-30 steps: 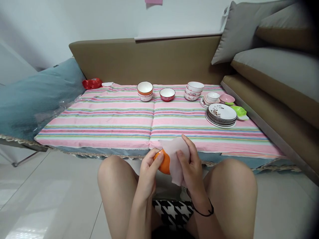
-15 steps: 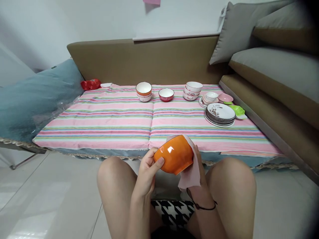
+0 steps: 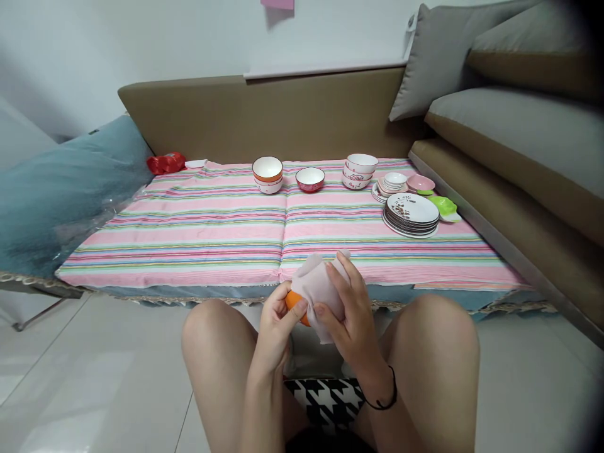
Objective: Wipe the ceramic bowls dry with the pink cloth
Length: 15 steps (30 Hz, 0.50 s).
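Note:
Between my knees, above the floor, my left hand (image 3: 278,318) grips the edge of an orange bowl (image 3: 297,307), its thumb on the outer side. A pale pinkish cloth (image 3: 316,283) covers most of the bowl. My right hand (image 3: 346,308) is wrapped round the covered side, pressing the cloth onto it with thumb and fingers. Only a strip of orange shows near my left thumb. The bowl's foot and inside are hidden.
On the striped sofa cover (image 3: 226,220) stand a bowl stack (image 3: 267,179), a red bowl (image 3: 310,180), another bowl stack (image 3: 359,173), stacked plates (image 3: 410,217), small dishes (image 3: 394,182) and a green dish (image 3: 446,207). A red bundle (image 3: 166,163) lies far left; cushions (image 3: 514,126) rise at right.
My right hand has moved from behind the bowl's right side to over its near side, bringing the cloth across the orange surface. My left hand keeps its grip.

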Available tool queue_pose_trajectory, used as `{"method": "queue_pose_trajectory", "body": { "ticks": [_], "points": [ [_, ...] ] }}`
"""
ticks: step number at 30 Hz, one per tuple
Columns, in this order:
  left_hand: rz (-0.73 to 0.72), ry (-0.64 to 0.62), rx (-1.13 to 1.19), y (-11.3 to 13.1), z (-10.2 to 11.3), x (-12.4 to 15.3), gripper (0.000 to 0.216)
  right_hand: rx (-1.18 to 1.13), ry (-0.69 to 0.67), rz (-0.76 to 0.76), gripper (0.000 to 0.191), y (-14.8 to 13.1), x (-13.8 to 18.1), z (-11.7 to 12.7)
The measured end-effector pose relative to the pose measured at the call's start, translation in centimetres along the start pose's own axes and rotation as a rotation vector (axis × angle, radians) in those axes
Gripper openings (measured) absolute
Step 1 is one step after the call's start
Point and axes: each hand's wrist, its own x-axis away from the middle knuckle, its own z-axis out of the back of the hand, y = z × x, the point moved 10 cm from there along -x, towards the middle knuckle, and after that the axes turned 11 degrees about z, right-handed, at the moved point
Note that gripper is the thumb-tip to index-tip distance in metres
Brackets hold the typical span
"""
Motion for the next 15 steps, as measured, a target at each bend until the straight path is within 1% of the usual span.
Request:
{"method": "queue_pose_trajectory", "body": {
  "ticks": [3,6,9,13,15],
  "points": [
    [-0.005,0.010,-0.006,-0.1,0.0,0.0,0.023,-0.022,-0.019,-0.038,0.046,0.4,0.1,-0.1],
    [-0.009,0.013,-0.017,-0.1,0.0,0.0,0.019,-0.111,0.029,-0.143,0.047,1.8,0.5,0.0],
    [0.014,-0.032,-0.036,-0.3,-0.2,0.3,0.019,-0.267,0.111,-0.299,0.044,3.7,1.3,0.0],
    [0.030,-0.106,-0.143,-0.2,-0.7,0.7,0.025,-0.491,0.181,-0.576,0.046,6.0,2.6,-0.8],
    [0.028,-0.111,-0.205,-0.1,-0.8,0.7,0.025,-0.535,0.191,-0.625,0.047,6.3,2.9,-1.1]
  ]
}}
